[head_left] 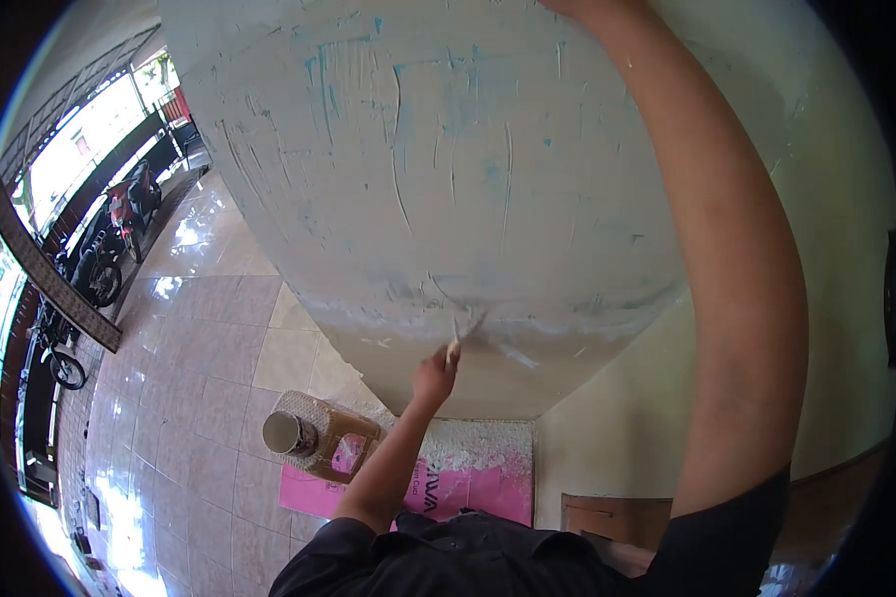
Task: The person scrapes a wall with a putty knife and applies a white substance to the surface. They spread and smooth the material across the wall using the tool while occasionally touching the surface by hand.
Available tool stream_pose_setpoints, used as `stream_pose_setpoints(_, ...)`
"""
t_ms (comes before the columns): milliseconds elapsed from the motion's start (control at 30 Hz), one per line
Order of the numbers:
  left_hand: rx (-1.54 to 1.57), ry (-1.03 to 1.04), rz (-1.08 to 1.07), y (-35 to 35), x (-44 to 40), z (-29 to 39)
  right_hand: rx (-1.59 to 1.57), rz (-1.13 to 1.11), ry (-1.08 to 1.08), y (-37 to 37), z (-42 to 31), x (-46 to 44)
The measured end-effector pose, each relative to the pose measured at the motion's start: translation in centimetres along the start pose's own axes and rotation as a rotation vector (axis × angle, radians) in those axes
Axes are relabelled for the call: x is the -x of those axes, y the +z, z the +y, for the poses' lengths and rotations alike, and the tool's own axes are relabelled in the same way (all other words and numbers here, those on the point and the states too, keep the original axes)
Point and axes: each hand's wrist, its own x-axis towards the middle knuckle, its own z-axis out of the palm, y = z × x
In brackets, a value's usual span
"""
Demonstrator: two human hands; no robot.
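My left hand (pixel 435 376) is closed around the light handle of a putty knife (pixel 471 326). The knife's blade is at the lower part of a grey wall (pixel 448 209), where a whitish band of filler runs across. Ridges, scrape marks and blue-green patches cover the wall's upper part. My right arm reaches up along the wall's right side; of my right hand (pixel 572 6) only a part shows at the top edge, its fingers cut off from view.
Below the wall, a pink printed sheet (pixel 468 490) lies on the floor under whitish crumbs. Beside it stands a woven-patterned brown box (pixel 314 413) with a round container (pixel 287 434) on top. Motorcycles (pixel 95 269) are parked at far left, beyond the tiled floor (pixel 194 388).
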Motion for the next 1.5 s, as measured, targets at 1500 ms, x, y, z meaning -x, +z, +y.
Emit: stream_pose_setpoints(1500, -0.005, -0.239, -0.033, -8.3, 8.0, -10.6, 0.017, -0.178, 0.019, -1.4, -0.1, -0.8)
